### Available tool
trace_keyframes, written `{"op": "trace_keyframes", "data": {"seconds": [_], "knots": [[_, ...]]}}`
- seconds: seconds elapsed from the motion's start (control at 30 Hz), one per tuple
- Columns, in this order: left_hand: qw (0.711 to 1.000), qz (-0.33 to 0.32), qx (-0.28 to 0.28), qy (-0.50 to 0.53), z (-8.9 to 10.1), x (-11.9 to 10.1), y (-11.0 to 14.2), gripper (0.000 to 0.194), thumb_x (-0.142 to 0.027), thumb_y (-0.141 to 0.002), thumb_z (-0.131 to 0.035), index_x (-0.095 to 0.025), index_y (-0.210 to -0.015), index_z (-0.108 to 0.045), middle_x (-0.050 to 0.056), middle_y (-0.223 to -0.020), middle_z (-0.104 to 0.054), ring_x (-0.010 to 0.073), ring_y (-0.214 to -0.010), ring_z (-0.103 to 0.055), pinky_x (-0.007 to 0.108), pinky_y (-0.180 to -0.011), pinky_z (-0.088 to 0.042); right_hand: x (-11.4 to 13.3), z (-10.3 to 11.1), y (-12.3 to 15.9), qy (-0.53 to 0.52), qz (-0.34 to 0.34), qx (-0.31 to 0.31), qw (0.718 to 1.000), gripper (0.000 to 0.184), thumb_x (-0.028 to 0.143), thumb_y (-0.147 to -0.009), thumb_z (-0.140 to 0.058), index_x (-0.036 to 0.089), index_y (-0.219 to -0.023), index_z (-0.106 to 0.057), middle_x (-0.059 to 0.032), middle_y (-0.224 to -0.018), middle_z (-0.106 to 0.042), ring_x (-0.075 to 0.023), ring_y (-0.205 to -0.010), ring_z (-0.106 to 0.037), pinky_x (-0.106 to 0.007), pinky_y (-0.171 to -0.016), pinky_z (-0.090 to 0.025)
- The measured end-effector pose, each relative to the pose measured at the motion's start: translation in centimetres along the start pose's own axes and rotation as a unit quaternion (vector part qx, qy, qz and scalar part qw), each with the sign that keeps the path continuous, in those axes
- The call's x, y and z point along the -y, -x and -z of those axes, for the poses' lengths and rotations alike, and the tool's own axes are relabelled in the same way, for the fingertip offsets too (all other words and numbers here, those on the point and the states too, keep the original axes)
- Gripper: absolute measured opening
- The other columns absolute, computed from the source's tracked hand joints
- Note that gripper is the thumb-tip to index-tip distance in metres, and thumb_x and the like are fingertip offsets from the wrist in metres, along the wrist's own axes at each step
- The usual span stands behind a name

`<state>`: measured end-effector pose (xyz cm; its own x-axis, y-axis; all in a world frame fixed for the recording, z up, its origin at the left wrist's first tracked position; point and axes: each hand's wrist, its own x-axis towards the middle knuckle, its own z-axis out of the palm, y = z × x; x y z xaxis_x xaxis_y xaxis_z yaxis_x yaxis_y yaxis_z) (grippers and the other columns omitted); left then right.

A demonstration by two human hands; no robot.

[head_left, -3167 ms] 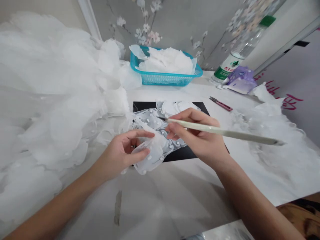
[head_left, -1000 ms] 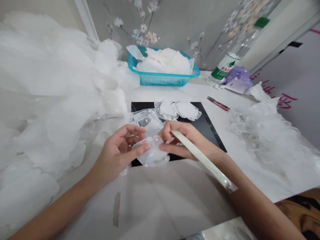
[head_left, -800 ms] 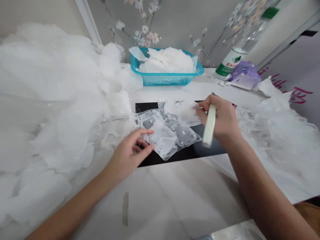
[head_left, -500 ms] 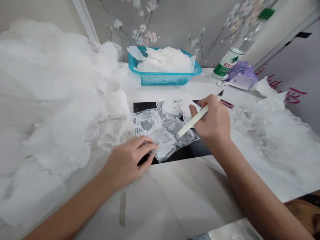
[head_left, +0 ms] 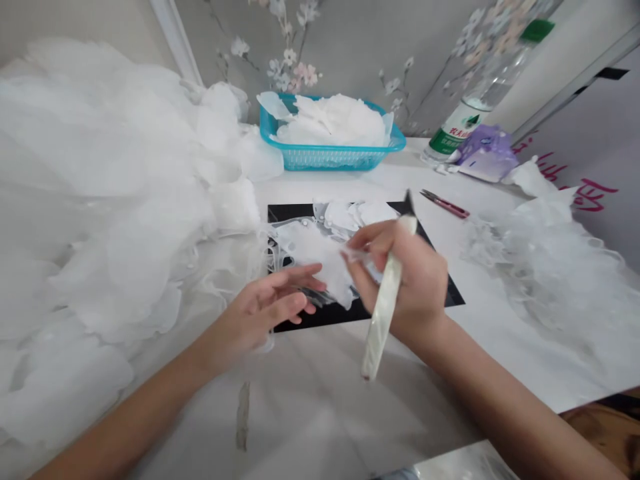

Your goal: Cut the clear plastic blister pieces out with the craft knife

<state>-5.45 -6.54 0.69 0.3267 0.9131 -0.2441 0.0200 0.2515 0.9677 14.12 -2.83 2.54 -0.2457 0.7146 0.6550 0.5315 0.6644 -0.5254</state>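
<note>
My right hand (head_left: pixel 413 273) is closed round a pale-handled craft knife (head_left: pixel 383 320), its dark pointed tip upward and its handle slanting down. The same hand's thumb and fingertips pinch the edge of a thin white sheet piece (head_left: pixel 320 250). This piece spreads over the clear, outlined plastic pieces lying on a black mat (head_left: pixel 440 293). At the mat's left front edge is my left hand (head_left: pixel 273 307), fingers and thumb apart, beside the white piece and the clear pieces. Whether its fingertips touch them I cannot tell. More white pieces (head_left: pixel 345 215) lie along the mat's back edge.
A large heap of white translucent sheets (head_left: pixel 110 193) fills the left side. Behind the mat stands a blue basket (head_left: pixel 333 159) of white pieces. Red-handled snips (head_left: pixel 447 205), a water bottle (head_left: pixel 455 127), a purple packet (head_left: pixel 487 153) and clear scraps (head_left: pixel 560 280) are at right.
My right hand has come down and left, turning the knife steeper, and now pinches the white piece. My left hand's fingers have lifted and spread. A white piece now covers the clear ones.
</note>
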Motion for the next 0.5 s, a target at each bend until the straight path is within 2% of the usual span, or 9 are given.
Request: {"op": "trace_keyframes", "data": {"seconds": [0.07, 0.13, 0.2, 0.3, 0.43, 0.5], "knots": [[0.997, 0.022, -0.027, 0.072, 0.0, 0.0, 0.0, 0.038, -0.052, -0.075, -0.068, -0.022, -0.097, -0.070, 0.004, -0.091, -0.071, 0.0161, -0.082, -0.066, 0.023, -0.069, -0.052, 0.7, -0.3, 0.4, -0.035, 0.067, 0.082, 0.994, 0.027, 0.012, -0.078, -0.059, 0.022, -0.073, -0.035, -0.0020, -0.085, -0.065, -0.0133, -0.074, -0.062, -0.023, -0.061, -0.047], [0.993, 0.037, -0.061, 0.093, 0.0, 0.2, -0.1, 0.028, -0.045, -0.072, -0.074, -0.019, -0.081, -0.069, 0.001, -0.076, -0.070, 0.0128, -0.072, -0.064, 0.019, -0.063, -0.050, 1.0, -0.5, 0.7, -0.093, 0.101, 0.147, 0.980, 0.029, 0.022, -0.081, -0.064, 0.022, -0.074, -0.036, -0.0042, -0.090, -0.067, -0.0148, -0.081, -0.066, -0.024, -0.063, -0.050], [0.993, 0.038, -0.073, 0.088, 0.0, 0.3, -0.2, 0.022, -0.038, -0.072, -0.076, -0.019, -0.081, -0.069, 0.000, -0.074, -0.069, 0.0104, -0.067, -0.062, 0.017, -0.059, -0.048, 1.0, -0.7, 0.6, -0.132, 0.096, 0.151, 0.975, 0.032, 0.029, -0.080, -0.069, 0.021, -0.075, -0.038, -0.0049, -0.090, -0.067, -0.0157, -0.089, -0.067, -0.023, -0.068, -0.052], [0.993, 0.017, -0.073, 0.086, 0.1, 0.5, -0.2, 0.020, -0.035, -0.075, -0.075, -0.022, -0.089, -0.071, -0.001, -0.076, -0.069, 0.0098, -0.071, -0.062, 0.016, -0.063, -0.049, 0.6, -0.6, 0.2, -0.131, 0.053, 0.119, 0.983, 0.026, 0.029, -0.077, -0.073, 0.020, -0.081, -0.048, -0.0050, -0.088, -0.068, -0.0166, -0.093, -0.067, -0.024, -0.076, -0.052], [0.992, -0.001, -0.068, 0.110, 0.2, 0.7, -0.3, 0.019, -0.033, -0.075, -0.075, -0.024, -0.092, -0.071, -0.003, -0.077, -0.070, 0.0084, -0.073, -0.063, 0.014, -0.067, -0.049, -0.1, -0.3, -0.3, -0.087, 0.041, 0.164, 0.982, 0.022, 0.029, -0.079, -0.070, 0.018, -0.092, -0.057, -0.0055, -0.096, -0.070, -0.0192, -0.092, -0.066, -0.030, -0.078, -0.052], [0.989, 0.006, -0.081, 0.121, 0.2, 0.6, -0.3, 0.015, -0.033, -0.074, -0.076, -0.023, -0.084, -0.071, -0.004, -0.072, -0.070, 0.0066, -0.068, -0.062, 0.012, -0.063, -0.048, -0.3, -0.2, -0.4, -0.084, 0.042, 0.185, 0.978, 0.023, 0.030, -0.080, -0.070, 0.017, -0.094, -0.058, -0.0053, -0.098, -0.070, -0.0191, -0.091, -0.065, -0.030, -0.078, -0.052]]}}
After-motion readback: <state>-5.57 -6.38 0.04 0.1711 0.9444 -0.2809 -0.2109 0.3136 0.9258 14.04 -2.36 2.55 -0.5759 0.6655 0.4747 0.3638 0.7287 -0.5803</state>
